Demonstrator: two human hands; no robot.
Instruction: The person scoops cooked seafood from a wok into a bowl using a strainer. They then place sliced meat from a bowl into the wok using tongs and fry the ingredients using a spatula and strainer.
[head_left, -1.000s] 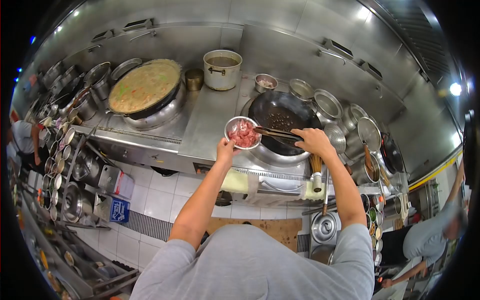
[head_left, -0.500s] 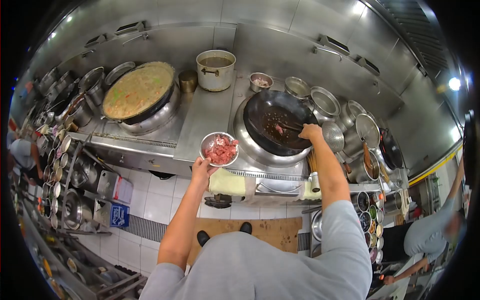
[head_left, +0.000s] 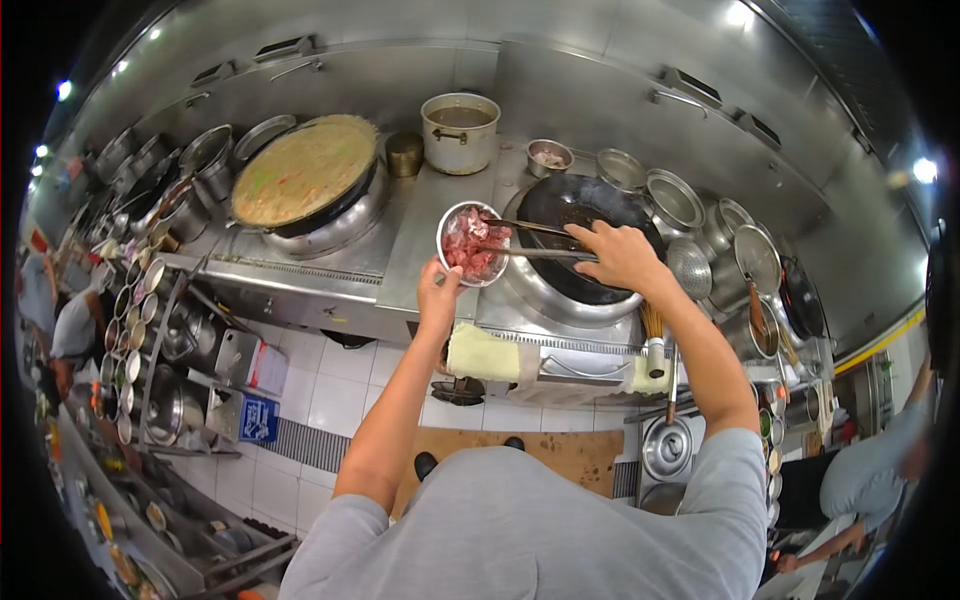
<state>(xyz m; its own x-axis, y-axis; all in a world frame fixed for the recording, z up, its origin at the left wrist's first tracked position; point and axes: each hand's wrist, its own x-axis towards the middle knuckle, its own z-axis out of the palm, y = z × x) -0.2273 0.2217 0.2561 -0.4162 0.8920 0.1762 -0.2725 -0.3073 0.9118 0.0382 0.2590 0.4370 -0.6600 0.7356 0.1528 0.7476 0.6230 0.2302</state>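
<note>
Right fingers (head_left: pixel 592 238): nearly closed around a two-pronged utensil (head_left: pixel 545 253), tongs or long chopsticks, cannot tell which. Tips reach out leftward from these fingers, a little apart, among the pieces of raw meat (head_left: pixel 466 240). Whether they grip a piece: cannot tell.

Left fingers (head_left: pixel 454 273): pinched on the near rim of a metal bowl (head_left: pixel 440 240), thumb on top. The meat sits in that bowl, just beyond the thumb.

Change: half a second ago the utensil was down in the wok (head_left: pixel 610 195) with a piece of meat near its tips, and the bowl hung lower, well apart from it. Now the tips are back in the bowl, and the bowl is raised close beside the wok. Reads as another pickup in a run of small portions; plenty of meat is left in the bowl.

Under the right fingers: the wok, its floor mostly masked by the hand. Right of them, near: a perforated strainer (head_left: pixel 688 265). Beyond the left fingers, across the bench (head_left: pixel 410 240): a tall pot (head_left: pixel 452 150) of liquid.
</note>
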